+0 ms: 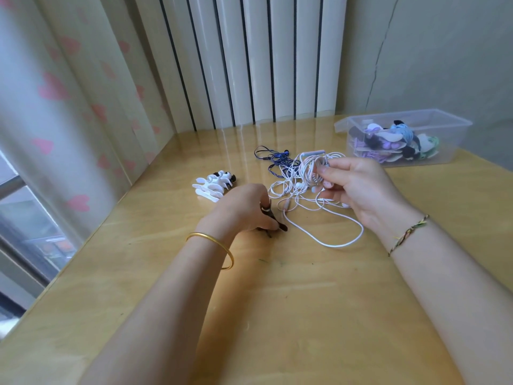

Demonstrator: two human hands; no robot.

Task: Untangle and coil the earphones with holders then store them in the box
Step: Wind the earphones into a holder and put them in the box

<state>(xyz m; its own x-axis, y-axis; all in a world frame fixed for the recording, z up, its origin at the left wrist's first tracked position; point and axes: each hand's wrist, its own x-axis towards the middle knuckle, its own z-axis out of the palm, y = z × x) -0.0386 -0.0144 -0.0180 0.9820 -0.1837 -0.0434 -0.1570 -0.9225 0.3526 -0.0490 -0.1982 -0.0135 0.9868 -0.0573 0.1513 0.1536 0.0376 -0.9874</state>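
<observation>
1. The table [277,301] ends at your left in a long straight edge beside the curtain [69,120]. A wide stretch of glossy wood lies between you and the cables.
2. The holders [213,184], hard white and black plastic with rounded wings, lie in a small pile just left of your left hand [241,209].
3. This hand is curled and pinches one dark holder [279,225] against the table. Its long axis lies slantwise, with the tip to the near right.
4. The white earphones [344,240] lie tangled in the middle, thin smooth cable with one wide loop toward you. The blue earphones [273,158] touch the tangle from behind.
5. Your right hand [358,187] grasps a coiled bunch of the white cable, lifted over the tangle.
6. The box [449,145], clear plastic, stands at the far right, apart from the tangle.
</observation>
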